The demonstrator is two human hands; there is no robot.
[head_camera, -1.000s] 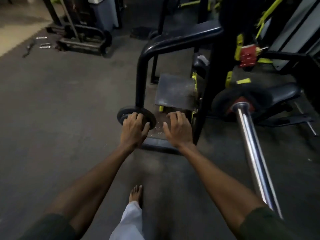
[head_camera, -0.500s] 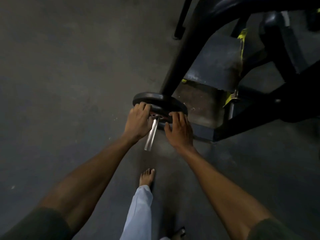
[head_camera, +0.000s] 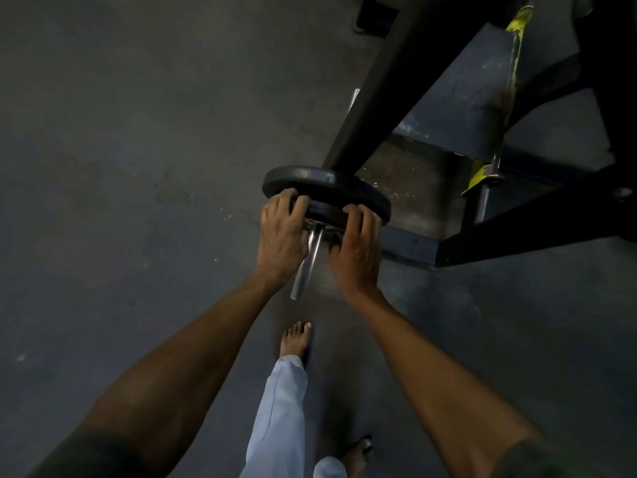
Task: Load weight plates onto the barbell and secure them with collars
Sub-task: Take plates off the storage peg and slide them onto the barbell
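Both hands are closed on a small black weight plate: the left hand curls its fingers over the plate's left rim and the right hand hooks its fingers over the right rim. That plate sits on a short chrome peg which sticks out toward the camera between the two hands, its free end bare. Just behind the held plate, touching it or nearly so, a larger black plate is threaded on the same peg. The peg belongs to a black steel machine frame whose thick slanted post rises from behind the plates toward the top edge of the view; a flat dark footplate with scuffed paint lies to the right of the post, edged by a chipped yellow strip, and a low base rail runs along the floor to the right edge. The floor is dark grey, matte and mottled, with pale specks scattered near the frame's base. The room is dim, with little light beyond the hands. Below the arms, a bare foot stands on the floor under a light-coloured trouser leg, and a second foot shows partly near the bottom edge. Dark sleeves cover the upper arms at the lower corners.
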